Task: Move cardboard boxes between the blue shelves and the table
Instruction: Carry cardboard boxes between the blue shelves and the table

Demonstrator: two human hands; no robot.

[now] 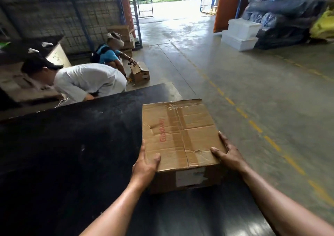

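The left hand (146, 165) clamps the near left corner of a cardboard box (180, 134), thumb lying on the top and fingers wrapped down the side. The right hand (228, 154) grips the near right corner the same way, with its fingers along the right edge. The box is taped shut, dented and upright, at the right-hand edge of the black table (72, 145). I cannot tell whether it rests on the table or is held just clear of it. The table runs off toward 9 o'clock with no other box showing on it. At 10 o'clock, beyond the table, two people bend over a smaller box (140, 72) on the floor. At 11 o'clock more boxes (124, 35) are stacked beside a blue-framed wire rack (77, 13). Judging by this, one box is at the table and most of the moving is not yet done.
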